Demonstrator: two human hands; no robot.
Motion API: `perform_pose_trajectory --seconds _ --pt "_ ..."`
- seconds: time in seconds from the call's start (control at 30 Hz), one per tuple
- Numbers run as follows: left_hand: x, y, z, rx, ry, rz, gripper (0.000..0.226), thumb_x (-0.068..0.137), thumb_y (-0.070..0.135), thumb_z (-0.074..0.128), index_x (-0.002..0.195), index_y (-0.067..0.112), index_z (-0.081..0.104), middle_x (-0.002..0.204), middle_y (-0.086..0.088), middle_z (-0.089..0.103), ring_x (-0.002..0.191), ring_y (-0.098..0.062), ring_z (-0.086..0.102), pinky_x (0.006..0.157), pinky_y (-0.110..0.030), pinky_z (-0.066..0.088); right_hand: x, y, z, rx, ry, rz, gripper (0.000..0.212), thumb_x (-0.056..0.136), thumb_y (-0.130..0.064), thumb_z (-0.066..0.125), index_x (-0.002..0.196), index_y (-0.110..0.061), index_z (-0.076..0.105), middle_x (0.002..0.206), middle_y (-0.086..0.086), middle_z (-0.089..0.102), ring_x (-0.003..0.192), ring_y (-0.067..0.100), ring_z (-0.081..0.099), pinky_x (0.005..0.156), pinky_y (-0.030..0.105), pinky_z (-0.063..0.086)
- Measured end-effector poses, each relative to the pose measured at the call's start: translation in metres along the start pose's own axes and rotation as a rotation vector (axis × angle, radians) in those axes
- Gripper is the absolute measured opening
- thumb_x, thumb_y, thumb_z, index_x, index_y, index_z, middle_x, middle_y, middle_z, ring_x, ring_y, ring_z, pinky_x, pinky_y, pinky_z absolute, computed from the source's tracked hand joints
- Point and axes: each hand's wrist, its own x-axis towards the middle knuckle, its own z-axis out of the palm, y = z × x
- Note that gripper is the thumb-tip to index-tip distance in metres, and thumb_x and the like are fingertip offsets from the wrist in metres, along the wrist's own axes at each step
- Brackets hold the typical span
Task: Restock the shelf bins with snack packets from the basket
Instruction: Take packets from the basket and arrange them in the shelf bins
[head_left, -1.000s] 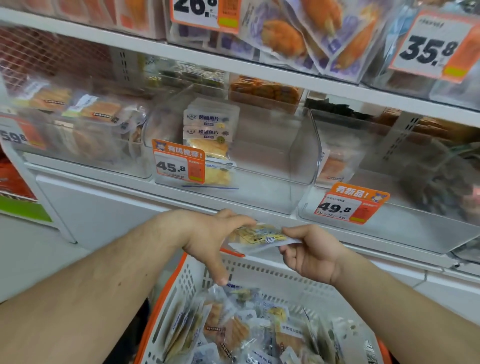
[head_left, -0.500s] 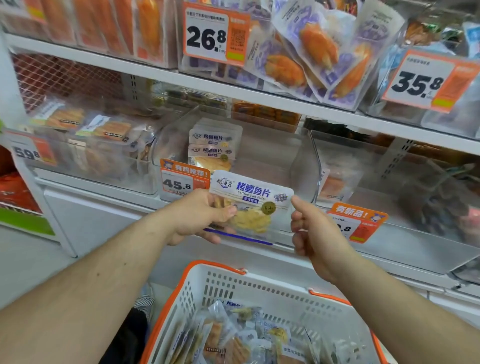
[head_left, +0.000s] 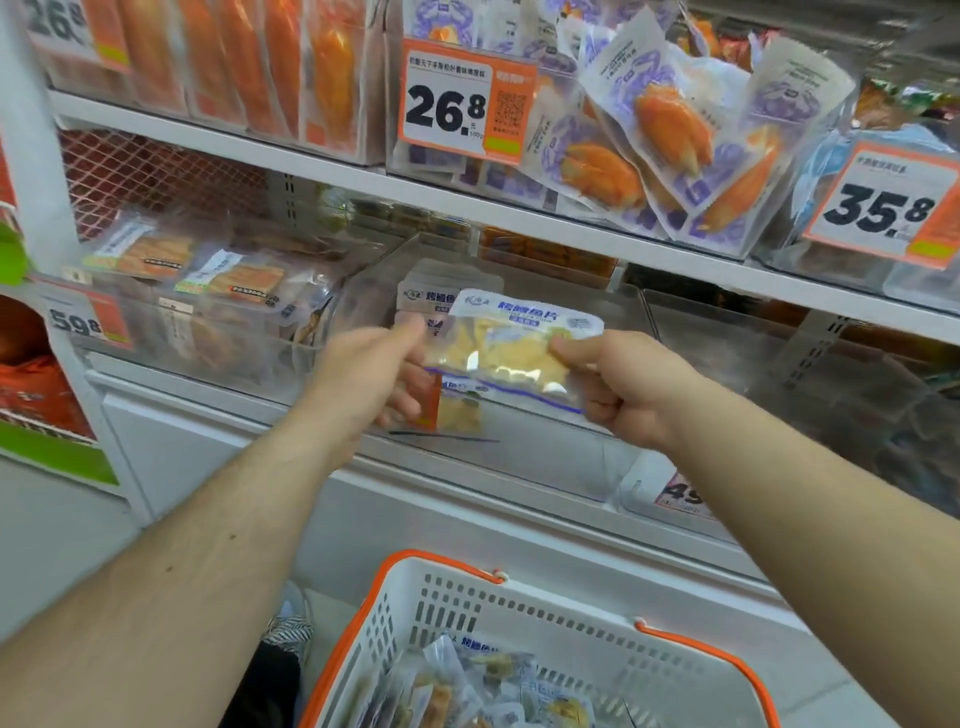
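Head view: we hold one snack packet (head_left: 514, 353) up before the clear shelf bin (head_left: 571, 312).
Our left hand (head_left: 363, 384) pinches its nine o'clock edge, our right hand (head_left: 618, 389) pinches the three o'clock edge; the basket (head_left: 519, 623) sits at six o'clock.

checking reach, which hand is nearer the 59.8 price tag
Left. The left hand is just right of the 59.8 tag, holding the packet's left edge; the right hand holds its far edge.
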Motion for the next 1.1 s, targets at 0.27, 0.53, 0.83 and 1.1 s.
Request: perform_pose_trajectory --seconds 0.27,0.53,0.83,1.1 --pt "0.028 0.000 -0.022 -0.076 0.519 0.208 0.036 0.075 0.029 0.053 0.074 -0.006 0.055 0.063 -0.009 0.049 0.061 -0.021 0.042 0.061 -0.035 0.035 0.098 0.001 0.029 -0.117 -0.011 0.246 0.030 0.098 -0.014 0.059 0.071 -0.020 0.046 0.042 -0.007 0.030 0.034 0.008 0.016 0.035 0.020 0.013" --pt "0.044 -0.003 -0.027 0.039 0.614 0.301 0.026 0.085 0.015 0.052 0.065 0.000 0.048 0.058 0.000 0.044 0.058 -0.015 0.037 0.055 -0.032 0.030 0.143 0.035 0.051 -0.577 -0.135 0.382 0.029 0.097 -0.023 0.064 0.073 -0.016 0.048 0.053 -0.002 0.041 0.046 0.010 0.025 0.037 0.018 0.023" --pt "0.056 -0.007 -0.008 0.147 0.652 0.299 0.030 0.088 0.021 0.054 0.059 0.017 0.049 0.049 0.007 0.049 0.054 -0.003 0.047 0.047 -0.021 0.033 0.143 0.036 0.075 -0.869 -0.233 0.425 0.030 0.091 -0.028 0.070 0.079 -0.012 0.047 0.074 0.007 0.041 0.060 0.016 0.036 0.054 0.026 0.034" --pt "0.056 -0.007 -0.002 0.146 0.626 0.291 0.039 0.091 0.021 0.054 0.054 0.019 0.041 0.042 0.017 0.046 0.048 0.001 0.045 0.043 -0.013 0.031 0.144 0.030 0.083 -0.627 -0.166 0.338 0.016 0.093 -0.006 0.064 0.080 -0.009 0.055 0.079 0.003 0.058 0.061 0.012 0.045 0.044 0.023 0.038"
